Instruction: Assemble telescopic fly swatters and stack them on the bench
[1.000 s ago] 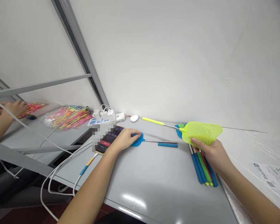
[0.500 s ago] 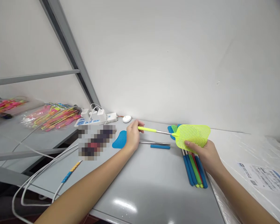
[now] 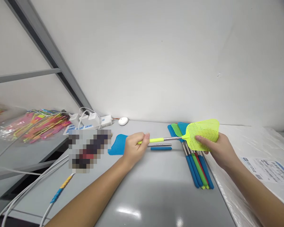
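A yellow fly swatter (image 3: pixel 201 132) is held level above the grey table between both hands. My left hand (image 3: pixel 136 146) is closed round its yellow handle, and my right hand (image 3: pixel 219 149) grips the perforated head with the thumb on top. Beneath the left hand lies a blue swatter head (image 3: pixel 118 145), partly covered by that hand. Beside it are a metal rod (image 3: pixel 159 145) and a blue handle sleeve (image 3: pixel 161 148). Just under the yellow head rests a pile of swatters with blue, green and red handles (image 3: pixel 198 170), their blue and green heads partly hidden.
A power strip (image 3: pixel 85 126) with white plugs and a round white device (image 3: pixel 123 121) sit by the wall. White cables (image 3: pixel 33 183) run along the left. Bagged colourful items (image 3: pixel 42 124) lie at far left. A plastic-wrapped white package (image 3: pixel 251 148) borders the right side.
My left hand has closed more tightly round the yellow handle, its fingers now curled over. The view has shifted slightly to the right, and the yellow swatter remains in both hands.
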A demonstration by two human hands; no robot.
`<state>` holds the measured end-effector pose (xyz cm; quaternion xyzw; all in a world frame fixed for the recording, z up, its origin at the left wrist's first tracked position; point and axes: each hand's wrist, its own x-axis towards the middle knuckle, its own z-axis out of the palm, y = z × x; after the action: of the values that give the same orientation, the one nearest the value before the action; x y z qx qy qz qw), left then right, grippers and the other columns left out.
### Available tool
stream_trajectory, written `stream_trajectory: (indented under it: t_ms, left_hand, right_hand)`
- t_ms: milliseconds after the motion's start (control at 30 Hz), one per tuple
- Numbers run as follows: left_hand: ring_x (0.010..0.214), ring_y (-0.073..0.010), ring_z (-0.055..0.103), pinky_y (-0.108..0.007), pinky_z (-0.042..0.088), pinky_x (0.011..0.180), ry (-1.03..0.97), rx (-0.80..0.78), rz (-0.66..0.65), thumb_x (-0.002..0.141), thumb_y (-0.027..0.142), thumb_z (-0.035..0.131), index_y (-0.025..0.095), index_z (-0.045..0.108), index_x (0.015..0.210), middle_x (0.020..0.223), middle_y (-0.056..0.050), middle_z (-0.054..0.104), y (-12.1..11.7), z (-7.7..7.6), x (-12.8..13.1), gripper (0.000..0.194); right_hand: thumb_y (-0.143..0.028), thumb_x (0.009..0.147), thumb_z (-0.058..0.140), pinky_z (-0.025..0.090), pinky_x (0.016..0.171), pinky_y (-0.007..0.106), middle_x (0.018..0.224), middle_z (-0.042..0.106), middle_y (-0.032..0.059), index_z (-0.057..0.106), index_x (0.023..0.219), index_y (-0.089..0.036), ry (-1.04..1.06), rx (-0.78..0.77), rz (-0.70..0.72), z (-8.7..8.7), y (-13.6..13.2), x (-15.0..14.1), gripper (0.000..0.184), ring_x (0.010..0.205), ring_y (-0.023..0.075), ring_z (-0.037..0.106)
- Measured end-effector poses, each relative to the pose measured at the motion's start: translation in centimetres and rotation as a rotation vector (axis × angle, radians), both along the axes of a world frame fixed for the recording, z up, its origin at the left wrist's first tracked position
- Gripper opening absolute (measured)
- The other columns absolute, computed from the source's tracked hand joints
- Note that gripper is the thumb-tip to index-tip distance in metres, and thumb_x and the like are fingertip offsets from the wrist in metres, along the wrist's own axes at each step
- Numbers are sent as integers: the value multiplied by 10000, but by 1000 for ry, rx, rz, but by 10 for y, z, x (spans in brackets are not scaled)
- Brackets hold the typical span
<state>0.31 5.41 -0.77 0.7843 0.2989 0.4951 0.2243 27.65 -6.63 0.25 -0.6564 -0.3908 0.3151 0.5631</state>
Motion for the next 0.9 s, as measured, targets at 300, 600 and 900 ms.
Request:
stream_trajectory:
  t_ms: [300,600,900]
  left_hand:
    - [501,-114,405,-289,274,569,635,652,22,972,408,467,175,579,690,579,23,547,-6,21,0,383]
    - [517,-137,460,-288,278,562,797,655,14,1002,393,392,221,618,987,647,22,579,-15,14,6,284]
    - [502,-132,483,-286,209,520,881,585,5,1018,451,286,212,563,808,639,21,609,0,16,1,421]
  right_hand:
    - [-471,729,767,262,309,177,634,590,-2,649,847,-160,256,-51,111,14,-4,-22,353,410,56,402]
    - [-490,783,714,306,358,192,679,579,-9,627,918,-180,221,-75,188,11,-6,-38,350,456,65,416]
    - [-518,784,698,366,366,206,748,650,19,647,969,-201,98,-48,167,15,-8,-43,370,502,99,478]
